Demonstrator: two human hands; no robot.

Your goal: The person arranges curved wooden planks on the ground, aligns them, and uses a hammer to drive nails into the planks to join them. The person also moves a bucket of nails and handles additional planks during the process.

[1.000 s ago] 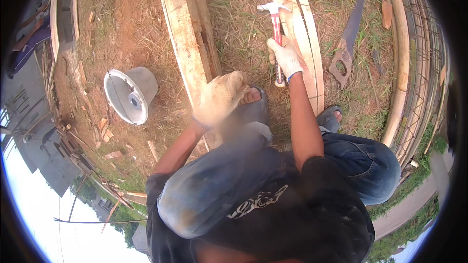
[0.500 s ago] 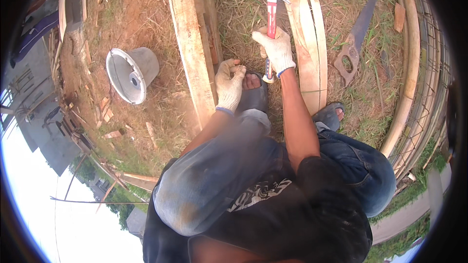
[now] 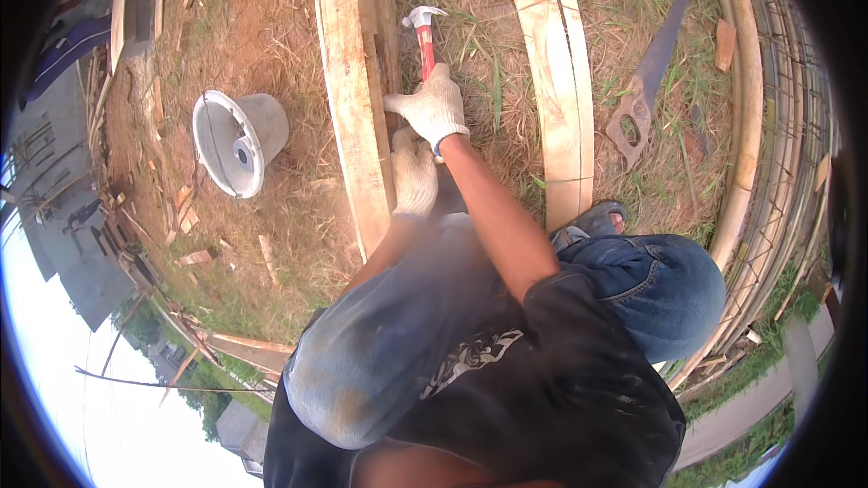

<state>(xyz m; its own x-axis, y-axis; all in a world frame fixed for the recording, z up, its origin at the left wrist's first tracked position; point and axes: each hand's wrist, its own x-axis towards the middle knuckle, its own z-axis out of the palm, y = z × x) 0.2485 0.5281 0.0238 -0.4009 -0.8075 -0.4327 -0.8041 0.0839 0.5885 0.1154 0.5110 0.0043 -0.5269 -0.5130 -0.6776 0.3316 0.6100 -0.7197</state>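
One white-knit-gloved R hand (image 3: pixel 434 110) is closed round a silver-headed, red-handled claw hammer (image 3: pixel 426 43), held btwn a long pale timber beam (image 3: pixel 351 81) & two long pale planks (image 3: pixel 547 63), nearer the beam. L hand (image 3: pixel 413 181), also gloved, is right beside beam, partly hidden behind R; can't tell its grip. Wood-handled handsaw (image 3: pixel 653 65) w/ blue-grey blade lies R of planks.

Right hand (image 3: pixel 434 110) and left hand (image 3: pixel 414 181) wore cream knit gloves (image 3: pixel 443 101), blue trim edged right cuff (image 3: pixel 450 134); T-shirt (image 3: pixel 579 380) was black, short-sleeved, with pale front print (image 3: pixel 475 360); jeans (image 3: pixel 674 298) were blue, left knee (image 3: pixel 321 398) faded, brown-stained; right sandal (image 3: pixel 594 217) was dark grey
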